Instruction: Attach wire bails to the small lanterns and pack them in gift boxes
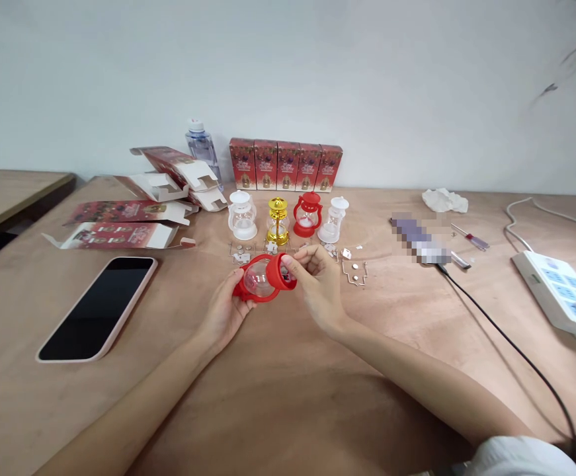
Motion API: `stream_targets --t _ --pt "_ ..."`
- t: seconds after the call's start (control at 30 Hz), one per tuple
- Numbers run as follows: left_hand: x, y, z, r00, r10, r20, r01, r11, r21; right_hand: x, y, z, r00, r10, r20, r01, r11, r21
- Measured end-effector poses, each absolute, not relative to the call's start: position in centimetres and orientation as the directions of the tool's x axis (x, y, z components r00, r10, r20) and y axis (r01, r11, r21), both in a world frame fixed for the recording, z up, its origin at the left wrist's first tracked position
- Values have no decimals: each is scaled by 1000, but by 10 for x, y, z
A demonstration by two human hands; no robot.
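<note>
A small red lantern (258, 276) with a clear globe lies sideways between my hands, its open base turned to the right. My left hand (225, 307) is closed around its red top end. The thumb and fingers of my right hand (320, 284) pinch at the rim of the base. Something small and dark shows inside the base; I cannot make out what it is. Just beyond my hands lie small metal plates, coin cells and bent wire handles (356, 272). Behind them stand two white lanterns (243, 217), a gold lantern (278, 221) and another red lantern (308, 215).
Several red boxes (286, 165) stand against the wall. Opened boxes (129, 211) and a water bottle (201, 147) are at the back left, with a black-screened phone (99, 307) nearer. To the right are a blurred phone (419, 239), a screwdriver (476, 241), tissue (445, 200) and a power strip (555, 284).
</note>
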State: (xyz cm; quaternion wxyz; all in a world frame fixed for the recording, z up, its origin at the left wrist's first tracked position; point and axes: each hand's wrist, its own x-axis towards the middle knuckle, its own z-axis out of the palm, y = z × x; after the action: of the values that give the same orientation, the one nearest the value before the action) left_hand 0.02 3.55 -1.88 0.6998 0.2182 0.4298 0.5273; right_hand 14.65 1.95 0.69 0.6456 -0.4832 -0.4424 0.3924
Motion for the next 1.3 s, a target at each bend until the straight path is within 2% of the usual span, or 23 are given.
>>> stream_targets --t 0.2,0.3,0.4,0.47,0.53,0.6,0.7,0.83,0.93,1.2,1.23,1.3 --pt "0 37 -19 71 919 -389 -557 360 748 147 12 11 221 963 156 -172 196 -965" --pt "-1 37 -20 70 915 -397 -560 365 744 150 8 11 215 961 175 -162 212 -964" --pt "-1 37 -19 63 911 -408 -560 371 741 167 9 10 250 937 245 -31 261 -965" --pt "-1 37 -17 57 910 -412 -561 370 740 189 14 10 261 909 325 144 296 -944" --pt "-1 36 -16 51 912 -408 -567 363 740 219 21 9 230 882 411 402 299 -866" --pt "-1 35 -16 57 922 -382 -561 346 752 253 28 8 154 872 464 675 250 -694" --pt "-2 34 -17 86 947 -310 -532 307 789 294 34 4 67 940 334 892 94 -443" --pt "-3 36 -20 110 946 -305 -501 318 805 312 31 1 66 993 95 928 -27 -373" --pt "-4 38 -21 147 938 -314 -495 345 798 307 29 0 9 999 31 946 1 -323" --pt "-9 39 -16 265 888 -377 -423 458 782 310 36 -14 -265 955 131 964 266 11" --pt "-9 39 -16 273 885 -378 -422 464 779 309 35 -15 -281 945 167 959 281 22" --pt "-9 40 -17 293 878 -379 -419 474 774 301 30 -14 -298 908 293 946 322 -37"
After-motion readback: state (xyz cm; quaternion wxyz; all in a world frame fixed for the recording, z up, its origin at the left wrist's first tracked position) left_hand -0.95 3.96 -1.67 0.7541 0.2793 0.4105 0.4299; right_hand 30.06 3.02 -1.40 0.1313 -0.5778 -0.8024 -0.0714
